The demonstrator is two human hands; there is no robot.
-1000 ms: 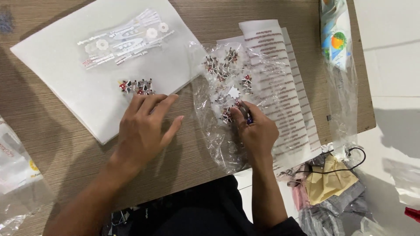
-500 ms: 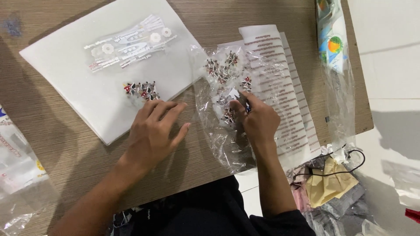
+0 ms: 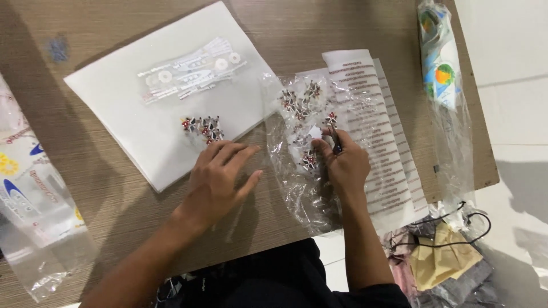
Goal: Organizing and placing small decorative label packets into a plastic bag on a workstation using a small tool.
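Observation:
My left hand [image 3: 218, 177] lies flat on the wooden table [image 3: 103, 182], fingers spread, just below a small cluster of red, black and white pieces [image 3: 202, 128] on a white sheet [image 3: 142, 108]. My right hand [image 3: 345, 162] pinches a thin dark tool, likely tweezers [image 3: 335, 142], with its tip over crumpled clear plastic [image 3: 302, 171] that holds more small pieces [image 3: 299, 100]. A clear packet with round white parts [image 3: 188, 71] rests higher up on the white sheet.
A printed paper list [image 3: 382, 131] lies under the right hand's plastic. A colourful rolled packet [image 3: 439, 57] lies at the table's right edge. A printed plastic bag [image 3: 34, 194] covers the left. Cloth and a black cord [image 3: 445, 251] sit beyond the table's lower right corner.
The view has shifted slightly. My left hand has stayed flat below the cluster of pieces. My right hand has kept the tool over the plastic with only small movement.

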